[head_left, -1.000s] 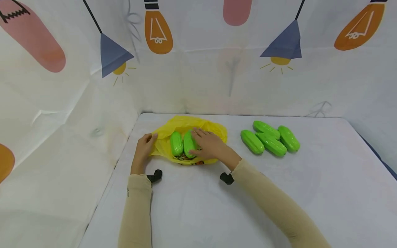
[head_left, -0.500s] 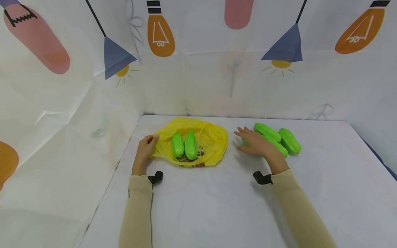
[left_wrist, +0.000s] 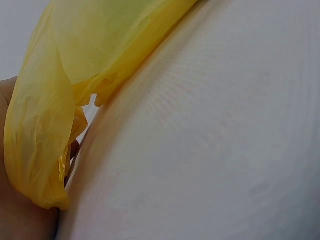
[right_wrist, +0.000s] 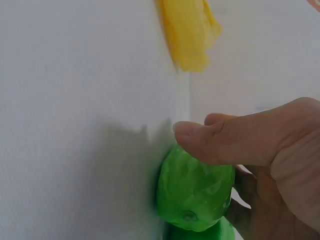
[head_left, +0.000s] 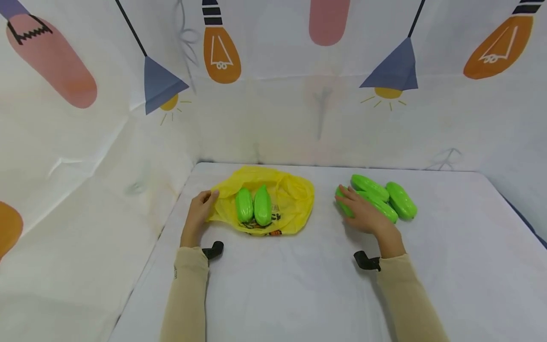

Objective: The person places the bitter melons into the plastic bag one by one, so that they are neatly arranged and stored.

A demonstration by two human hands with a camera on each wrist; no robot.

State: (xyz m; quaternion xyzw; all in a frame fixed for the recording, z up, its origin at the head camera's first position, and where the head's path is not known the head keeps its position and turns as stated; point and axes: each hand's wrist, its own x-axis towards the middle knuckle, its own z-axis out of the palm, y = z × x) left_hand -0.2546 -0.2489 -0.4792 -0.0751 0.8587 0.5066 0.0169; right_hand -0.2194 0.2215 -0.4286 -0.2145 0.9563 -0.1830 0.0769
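In the head view, a yellow plastic bag (head_left: 295,192) lies flat with its mouth spread. Two glossy green toy cucumbers (head_left: 262,205) rest side by side in it. My left hand (head_left: 198,213) pinches the bag's left edge; folds of yellow plastic (left_wrist: 37,125) fill the palm side in the left wrist view. Over the nearest cucumber of the loose group, my right hand (head_left: 366,217) is spread with fingers extended. The right wrist view shows that cucumber (right_wrist: 195,192) between thumb and fingers, the thumb (right_wrist: 225,140) along its upper side; firm contact is hard to make out.
Beside the right hand lie other loose cucumbers (head_left: 401,200), close together. A white cloth covers the table (head_left: 290,285). Behind it hangs a pale sheet (head_left: 278,128) printed with lamps and bulbs, and another pale sheet stands along the left side.
My right hand has left the cucumber in the bag and moved right, then down onto the loose cucumbers. The left hand keeps its hold on the bag edge.
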